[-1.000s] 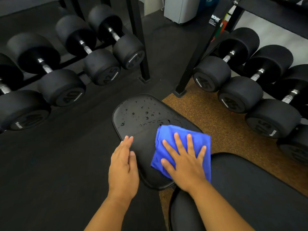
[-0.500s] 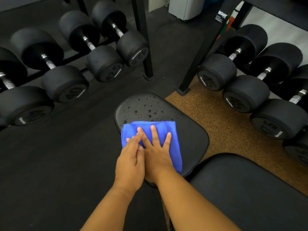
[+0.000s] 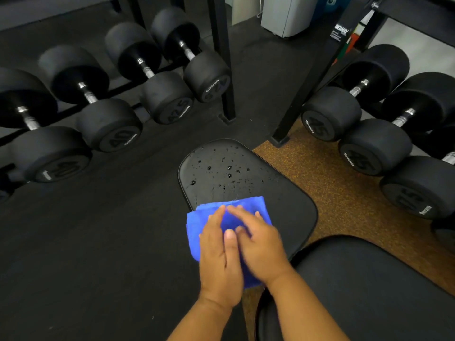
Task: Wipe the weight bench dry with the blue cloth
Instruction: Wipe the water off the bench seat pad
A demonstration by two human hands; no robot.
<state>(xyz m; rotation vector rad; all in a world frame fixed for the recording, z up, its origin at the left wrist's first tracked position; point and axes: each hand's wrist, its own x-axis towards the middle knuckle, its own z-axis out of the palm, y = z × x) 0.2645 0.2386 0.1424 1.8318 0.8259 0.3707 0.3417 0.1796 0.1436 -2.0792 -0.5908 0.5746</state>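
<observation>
Pressing: both hands lie flat on the blue cloth (image 3: 197,232), side by side and touching along the thumbs.
Left hand (image 3: 219,257): fingers extended and together, palm down on the cloth's left half — nothing gripped, only pressed.
Right hand (image 3: 258,244): fingers straight and slightly spread, somewhat blurred; palm down on the cloth's right half, no curl round the fabric visible.
Cloth position: folded, lying on the near-left part of the weight bench (image 3: 290,207) seat pad; its left edge hangs just over the pad's left rim.
Bench surface: black, glossy; water droplets (image 3: 229,168) scattered over the far half of the pad, beyond the cloth. The right part of the pad beside the cloth shows no clear drops.
Second pad (image 3: 369,291): larger black pad at lower right, just beside the seat pad's near end.
Surroundings: black dumbbells (image 3: 110,126) on a rack to the left, more dumbbells on the right rack (image 3: 374,146); floor is black matting on the left — brown speckled flooring (image 3: 332,193) on the right.
</observation>
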